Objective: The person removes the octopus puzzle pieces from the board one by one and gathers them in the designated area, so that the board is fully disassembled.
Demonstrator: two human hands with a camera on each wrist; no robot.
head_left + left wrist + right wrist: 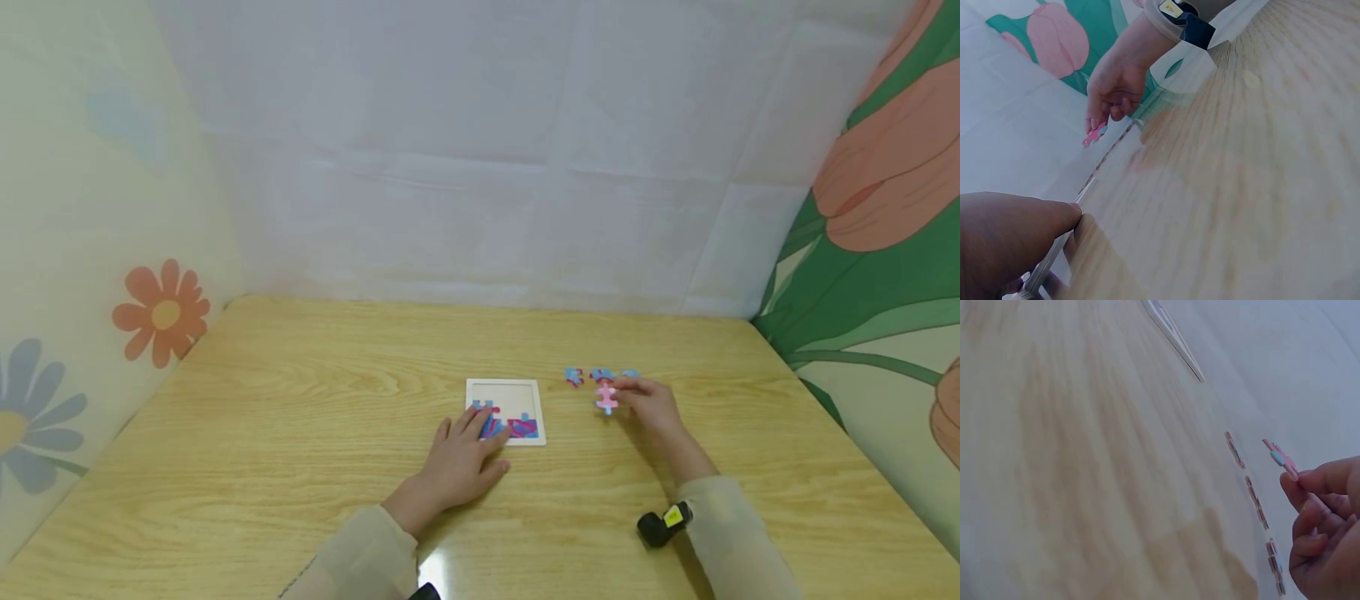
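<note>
A pink puzzle piece [607, 398] with a bit of blue is pinched between the thumb and index finger of my right hand [652, 407]. In the right wrist view that piece [1282, 458] is held up above the table, seen nearly edge-on. My left hand [463, 464] rests on the lower left of a white square puzzle tray [542, 408], its fingers spread over part of the picture. Inside the tray, blue, pink and purple pieces [522, 428] fill the lower part; some are hidden under the fingers. Bare tray base shows above them.
Several loose puzzle pieces lie in a row beyond my right hand, among them a blue and red one [574, 377] and a middle one [602, 374]. The wooden table [337, 358] meets a white sheet [480, 225] at the back. Flowered panels flank both sides.
</note>
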